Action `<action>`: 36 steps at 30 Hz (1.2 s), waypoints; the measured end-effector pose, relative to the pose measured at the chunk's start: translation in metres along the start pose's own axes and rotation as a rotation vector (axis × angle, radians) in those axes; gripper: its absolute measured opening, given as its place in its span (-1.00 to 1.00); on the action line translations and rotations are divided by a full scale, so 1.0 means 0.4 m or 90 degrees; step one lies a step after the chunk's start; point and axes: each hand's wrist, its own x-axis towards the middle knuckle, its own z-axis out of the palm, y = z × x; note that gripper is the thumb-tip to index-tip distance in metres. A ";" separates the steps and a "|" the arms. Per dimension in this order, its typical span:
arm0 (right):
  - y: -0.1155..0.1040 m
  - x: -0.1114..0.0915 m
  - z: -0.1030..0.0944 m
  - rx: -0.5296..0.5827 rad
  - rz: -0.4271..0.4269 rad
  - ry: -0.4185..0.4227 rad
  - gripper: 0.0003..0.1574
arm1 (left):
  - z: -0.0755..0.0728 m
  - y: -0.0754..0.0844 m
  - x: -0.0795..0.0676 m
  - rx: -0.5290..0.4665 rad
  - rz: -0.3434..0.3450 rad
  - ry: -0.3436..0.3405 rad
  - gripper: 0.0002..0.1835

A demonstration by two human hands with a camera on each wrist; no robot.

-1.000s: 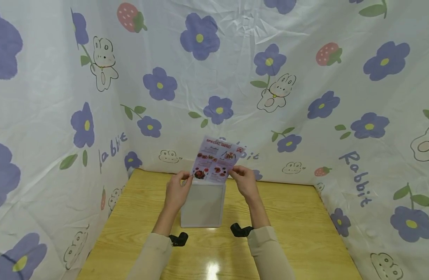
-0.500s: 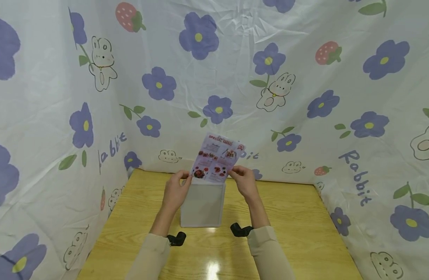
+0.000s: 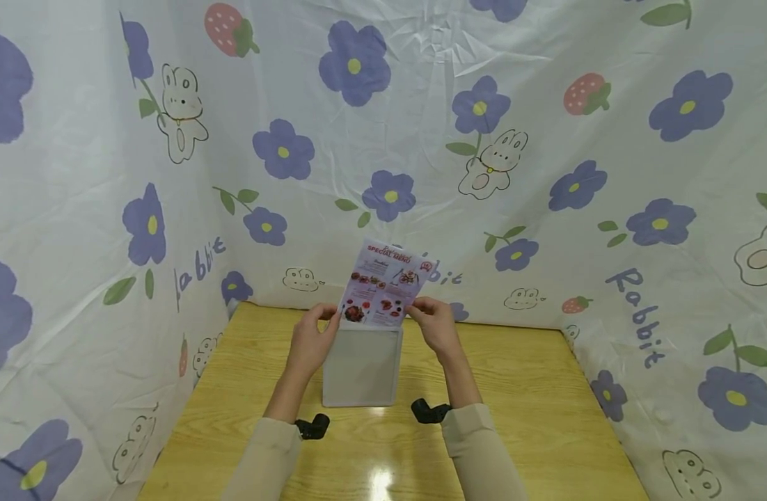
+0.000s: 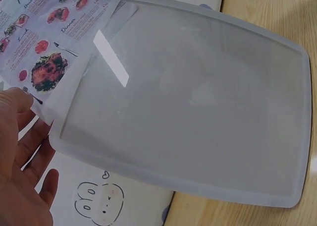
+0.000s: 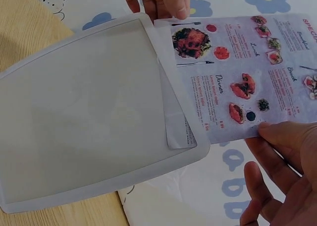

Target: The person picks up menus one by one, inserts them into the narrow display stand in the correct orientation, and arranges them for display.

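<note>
A printed menu sheet (image 3: 386,284) with food pictures tilts up between my two hands. My left hand (image 3: 311,339) pinches its left edge near the bottom, and my right hand (image 3: 436,325) pinches the right edge, thumb in front. Below the sheet is a clear display holder (image 3: 361,369) with a pale, rounded rim. In the right wrist view, one lower corner of the menu (image 5: 213,82) lies inside the holder's top end, seen through its clear panel. The left fingers (image 4: 32,146) are beside the holder's top corner; whether they touch it is hard to tell.
Under the holder is a wooden table (image 3: 515,417), ending at a white curtain (image 3: 415,132) printed with flowers and rabbits. Curtain also encloses both sides. Black wrist cameras (image 3: 311,426) sit by both cuffs.
The sheet's top swung slightly up and right, then back down and left. My left hand and forearm have shifted a little to the left; the holder has stayed in place.
</note>
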 end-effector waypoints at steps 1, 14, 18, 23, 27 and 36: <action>0.000 0.000 0.000 -0.004 -0.001 0.000 -0.80 | -0.001 0.001 0.001 -0.005 -0.003 -0.001 -0.76; 0.006 0.002 -0.001 -0.011 0.004 -0.014 -0.79 | 0.004 -0.003 -0.007 -0.008 -0.002 -0.006 -0.81; 0.004 0.002 -0.002 -0.014 0.002 -0.021 -0.77 | 0.005 -0.005 -0.010 -0.010 0.003 -0.005 -0.84; -0.001 -0.001 -0.001 -0.033 0.002 -0.026 -0.77 | 0.005 -0.005 -0.006 -0.018 0.002 -0.008 -0.82; 0.001 -0.002 0.001 -0.044 -0.001 -0.030 -0.78 | 0.003 0.001 0.002 -0.029 -0.002 -0.015 -0.75; 0.004 -0.006 0.010 -0.047 -0.009 -0.038 -0.78 | 0.007 0.008 0.014 -0.074 0.006 -0.012 -0.76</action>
